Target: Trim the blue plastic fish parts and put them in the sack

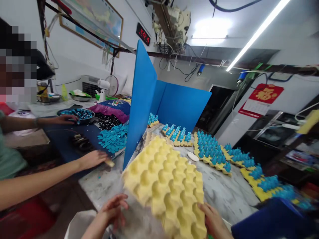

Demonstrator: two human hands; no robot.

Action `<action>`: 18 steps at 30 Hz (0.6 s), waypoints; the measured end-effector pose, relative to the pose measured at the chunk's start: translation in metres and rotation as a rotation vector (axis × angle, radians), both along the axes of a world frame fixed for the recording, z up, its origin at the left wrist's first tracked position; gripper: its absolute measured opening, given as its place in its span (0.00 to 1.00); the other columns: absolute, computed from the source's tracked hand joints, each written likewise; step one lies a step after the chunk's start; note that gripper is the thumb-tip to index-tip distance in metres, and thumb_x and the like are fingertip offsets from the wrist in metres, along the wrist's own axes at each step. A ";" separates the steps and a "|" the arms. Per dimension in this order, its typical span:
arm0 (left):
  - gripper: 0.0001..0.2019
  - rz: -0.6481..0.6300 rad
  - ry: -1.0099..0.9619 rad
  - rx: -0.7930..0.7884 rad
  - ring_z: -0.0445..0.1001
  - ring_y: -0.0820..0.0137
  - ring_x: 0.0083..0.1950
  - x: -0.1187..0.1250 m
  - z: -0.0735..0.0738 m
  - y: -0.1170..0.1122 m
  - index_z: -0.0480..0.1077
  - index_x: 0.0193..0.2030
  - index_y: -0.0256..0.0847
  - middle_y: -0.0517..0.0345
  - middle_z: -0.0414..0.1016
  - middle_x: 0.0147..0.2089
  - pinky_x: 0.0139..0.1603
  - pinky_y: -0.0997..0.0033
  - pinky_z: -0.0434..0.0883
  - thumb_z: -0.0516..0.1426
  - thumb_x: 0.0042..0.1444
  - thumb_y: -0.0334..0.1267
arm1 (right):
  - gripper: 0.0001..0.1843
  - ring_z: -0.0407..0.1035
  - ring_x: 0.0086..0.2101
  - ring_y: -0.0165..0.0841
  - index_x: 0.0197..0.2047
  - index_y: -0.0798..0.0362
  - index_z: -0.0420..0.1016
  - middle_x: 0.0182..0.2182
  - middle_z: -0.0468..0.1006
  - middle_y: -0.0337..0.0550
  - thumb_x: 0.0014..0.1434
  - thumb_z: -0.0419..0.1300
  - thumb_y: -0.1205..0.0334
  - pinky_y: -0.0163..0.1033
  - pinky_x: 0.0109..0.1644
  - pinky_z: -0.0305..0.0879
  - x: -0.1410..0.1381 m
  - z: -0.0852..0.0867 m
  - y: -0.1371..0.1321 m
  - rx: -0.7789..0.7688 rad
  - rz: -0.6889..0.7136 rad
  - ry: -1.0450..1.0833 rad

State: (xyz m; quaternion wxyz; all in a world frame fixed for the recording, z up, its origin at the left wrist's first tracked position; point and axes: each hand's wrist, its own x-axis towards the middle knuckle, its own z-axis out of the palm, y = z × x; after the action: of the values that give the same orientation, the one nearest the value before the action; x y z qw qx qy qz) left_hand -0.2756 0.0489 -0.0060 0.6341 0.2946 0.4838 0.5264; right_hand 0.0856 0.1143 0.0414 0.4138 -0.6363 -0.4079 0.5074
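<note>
Marble-topped counter [224,196], far right: yellow pulp trays [211,156] lying flat, cups loaded with blue pieces [210,149]. Nearer, an empty yellow tray [164,186], tilted up, between left hand [112,212] and right hand [214,220], wide apart on opposite edges to span its width.

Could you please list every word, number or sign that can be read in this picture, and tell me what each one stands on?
"4:22:15" in red digits on the LED wall clock.
"福", apparently, in gold on the red wall calendar.
The calendar's date pad: too small to read.
The framed wall map: labels too small to read.
The purple and blue bag: print too blurred to read.
</note>
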 end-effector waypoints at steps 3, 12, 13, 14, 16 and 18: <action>0.23 0.011 0.171 0.058 0.69 0.69 0.20 0.022 -0.024 0.017 0.70 0.38 0.41 0.55 0.74 0.34 0.15 0.72 0.57 0.60 0.35 0.52 | 0.16 0.69 0.17 0.37 0.34 0.52 0.70 0.20 0.76 0.42 0.47 0.64 0.49 0.37 0.17 0.64 -0.027 0.023 0.024 0.018 -0.040 0.210; 0.15 0.153 0.707 0.171 0.74 0.64 0.24 0.038 -0.049 0.013 0.72 0.39 0.42 0.53 0.77 0.31 0.34 0.65 0.70 0.48 0.56 0.46 | 0.12 0.76 0.29 0.38 0.46 0.55 0.67 0.28 0.78 0.42 0.60 0.51 0.64 0.41 0.34 0.77 -0.135 0.054 0.139 0.162 -0.191 0.318; 0.15 0.157 0.724 0.175 0.74 0.63 0.24 0.038 -0.050 0.013 0.73 0.40 0.42 0.53 0.78 0.32 0.34 0.65 0.70 0.48 0.57 0.45 | 0.12 0.76 0.29 0.37 0.47 0.55 0.67 0.28 0.77 0.41 0.61 0.50 0.64 0.41 0.35 0.76 -0.145 0.051 0.149 0.155 -0.186 0.316; 0.15 0.164 0.738 0.178 0.74 0.63 0.25 0.037 -0.052 0.013 0.73 0.40 0.43 0.53 0.78 0.32 0.35 0.65 0.71 0.48 0.57 0.45 | 0.12 0.76 0.30 0.36 0.48 0.55 0.67 0.29 0.77 0.40 0.63 0.50 0.65 0.40 0.35 0.76 -0.155 0.049 0.158 0.139 -0.192 0.315; 0.14 0.178 0.750 0.182 0.75 0.62 0.26 0.038 -0.055 0.013 0.74 0.40 0.44 0.53 0.79 0.33 0.35 0.65 0.71 0.49 0.58 0.44 | 0.12 0.75 0.31 0.33 0.51 0.56 0.67 0.34 0.77 0.41 0.66 0.51 0.63 0.40 0.36 0.76 -0.174 0.043 0.172 0.086 -0.224 0.320; 0.13 0.201 0.749 0.179 0.76 0.60 0.28 0.039 -0.058 0.014 0.74 0.39 0.45 0.53 0.79 0.34 0.36 0.65 0.71 0.50 0.57 0.44 | 0.14 0.74 0.34 0.32 0.54 0.57 0.67 0.40 0.76 0.44 0.68 0.54 0.59 0.41 0.38 0.76 -0.190 0.036 0.182 0.028 -0.272 0.328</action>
State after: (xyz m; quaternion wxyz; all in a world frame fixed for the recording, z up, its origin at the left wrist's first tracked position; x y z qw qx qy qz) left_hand -0.2367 0.0625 -0.0638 0.3308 0.4715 0.6601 0.4822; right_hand -0.1046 0.2968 0.0774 0.5482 -0.5883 -0.2525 0.5381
